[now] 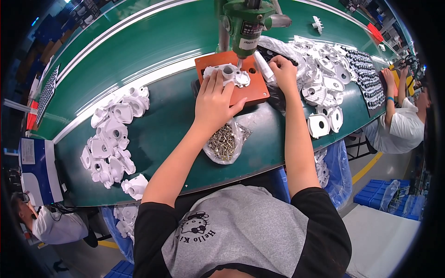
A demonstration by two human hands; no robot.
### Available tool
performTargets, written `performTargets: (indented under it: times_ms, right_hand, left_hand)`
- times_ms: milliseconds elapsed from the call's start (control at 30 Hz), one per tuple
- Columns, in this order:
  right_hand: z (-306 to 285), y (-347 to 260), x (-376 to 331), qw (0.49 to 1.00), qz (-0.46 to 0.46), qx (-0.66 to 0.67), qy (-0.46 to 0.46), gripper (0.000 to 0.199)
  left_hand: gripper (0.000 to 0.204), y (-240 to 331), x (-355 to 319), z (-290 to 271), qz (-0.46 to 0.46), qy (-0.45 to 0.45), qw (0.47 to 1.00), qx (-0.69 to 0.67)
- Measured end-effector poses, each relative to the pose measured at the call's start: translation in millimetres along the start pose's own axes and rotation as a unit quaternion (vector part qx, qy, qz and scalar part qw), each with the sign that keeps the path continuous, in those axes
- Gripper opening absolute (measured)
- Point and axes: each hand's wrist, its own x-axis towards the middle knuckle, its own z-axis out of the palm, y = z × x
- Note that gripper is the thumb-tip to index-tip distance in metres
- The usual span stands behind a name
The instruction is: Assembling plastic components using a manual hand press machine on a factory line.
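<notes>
A white plastic housing (pixel 241 78) with a round raised collar lies on an orange fixture block (pixel 257 91). Over it stands a green press machine (pixel 248 25), its spindle pointing down at the housing. My left hand (pixel 214 99) rests on the housing's left part, fingers stretched flat and thumb spread to the side. To the right of the spindle, my right hand (pixel 284 74) has its fingers bent and pinched together, beside a tapered white cylinder (pixel 263 67). What those fingers hold, if anything, is hidden.
A clear bag of screws (pixel 224 144) lies before the fixture. White housings are heaped at left (pixel 113 134) and right (pixel 327 78). A dark tray of small parts (pixel 364 76) stands farther right. Co-workers sit at left (pixel 60 226) and right (pixel 401 125).
</notes>
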Motion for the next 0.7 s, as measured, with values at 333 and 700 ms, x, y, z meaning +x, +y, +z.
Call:
performTargets:
  times_ms: [333,700]
  right_hand:
    - [-0.8,6.6,2.3,0.997,-0.002,0.062,0.052,0.016]
    - [-18.2,-49.5,-14.1,0.942,-0.022,0.33,-0.048,0.023]
  left_hand:
    - [0.047,1.1,0.0,0.4,-0.001,0.002,1.0,0.001]
    - [0.047,-0.8,-0.9,2.5,0.001,0.008,1.0,-0.001]
